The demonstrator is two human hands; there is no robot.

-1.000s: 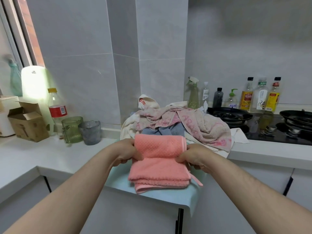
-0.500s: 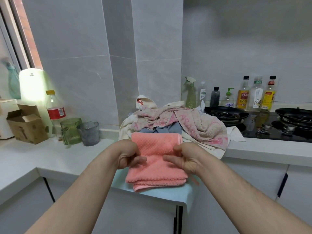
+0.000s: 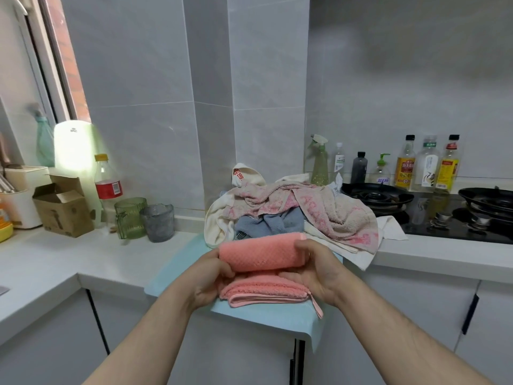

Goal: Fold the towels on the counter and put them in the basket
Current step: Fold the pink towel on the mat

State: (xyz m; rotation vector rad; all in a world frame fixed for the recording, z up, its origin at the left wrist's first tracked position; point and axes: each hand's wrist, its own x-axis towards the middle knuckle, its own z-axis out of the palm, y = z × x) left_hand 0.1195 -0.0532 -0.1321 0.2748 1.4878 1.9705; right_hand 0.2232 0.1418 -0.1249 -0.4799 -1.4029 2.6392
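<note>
At lower centre of the frame, the left hand (image 3: 211, 276) and right hand (image 3: 313, 270) curl their fingers round the pink towel (image 3: 261, 254), half folded on a blue cloth (image 3: 266, 315); the towel heap (image 3: 305, 207) behind lies unfolded, no basket visible.

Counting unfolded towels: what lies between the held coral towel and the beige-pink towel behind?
A crumpled grey-blue towel lies between the coral towel and the beige-pink towel, per the head view.

**Towel before the heap**

A half-rolled pink waffle towel (image 3: 262, 252) lies on a pale blue mat (image 3: 177, 262) at the front edge of the white surface (image 3: 55, 259), between the left hand (image 3: 211, 279) and the right hand (image 3: 313, 270). Behind it sits a heap of crumpled towels (image 3: 305, 207); left, a green glass mug (image 3: 130, 218); right, a black gas hob (image 3: 444, 215).
</note>
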